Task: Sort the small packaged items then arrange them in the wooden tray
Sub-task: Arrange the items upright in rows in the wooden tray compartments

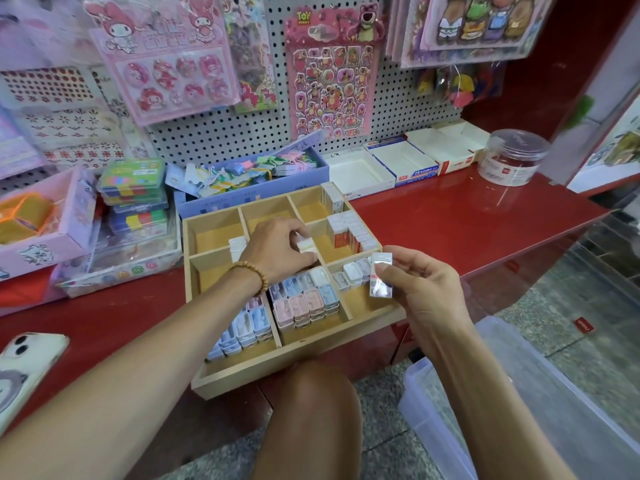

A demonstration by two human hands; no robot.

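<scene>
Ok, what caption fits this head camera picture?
Left hand places a white packet in the wooden tray; right hand holds a clear-wrapped packet.

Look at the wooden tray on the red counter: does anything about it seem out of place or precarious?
Yes. The wooden tray sits askew, and its near corner juts past the edge of the red counter, above the person's knee, so it looks liable to tip. The packets inside stand in tidy rows.

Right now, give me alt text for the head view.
Two bare hands sort small packets over a compartmented wooden tray on a red counter: the left hand grips a white packet, and the right hand pinches a clear-wrapped one.
</scene>
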